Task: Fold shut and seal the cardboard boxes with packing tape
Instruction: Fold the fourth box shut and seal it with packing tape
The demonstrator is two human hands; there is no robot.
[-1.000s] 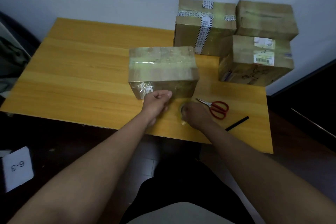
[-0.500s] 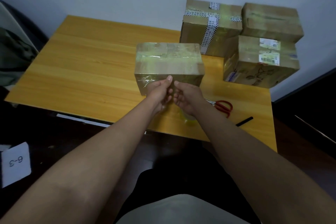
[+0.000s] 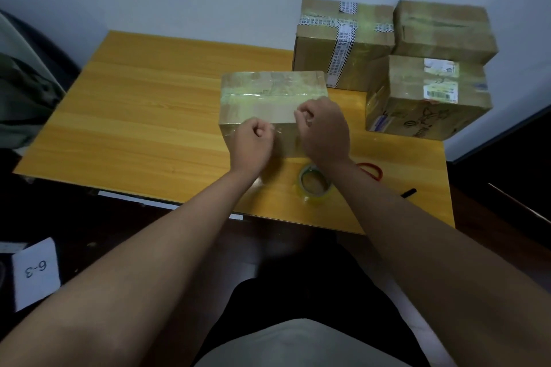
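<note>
A closed cardboard box (image 3: pixel 268 89), glossy with clear tape, stands on the wooden table (image 3: pixel 149 116) in front of me. My left hand (image 3: pixel 253 143) and my right hand (image 3: pixel 325 131) are held against its near face, a little apart, fingers curled. Each pinches an end of a clear tape strip (image 3: pixel 283 134) stretched between them, which is faint and hard to make out. The roll of clear packing tape (image 3: pixel 314 185) lies flat on the table just below my right wrist, with no hand on it.
Three taped boxes are stacked at the back right: one with printed tape (image 3: pixel 337 48), one on top (image 3: pixel 441 30), one with labels (image 3: pixel 423 98). Red scissors (image 3: pixel 371 171) and a black pen (image 3: pixel 408 192) lie right of my forearm. A paper marked 6-3 (image 3: pixel 34 271) lies on the floor.
My right hand left the tape roll on the table and rose to the box front beside my left hand. The two hands then drew apart along the box's near face.
</note>
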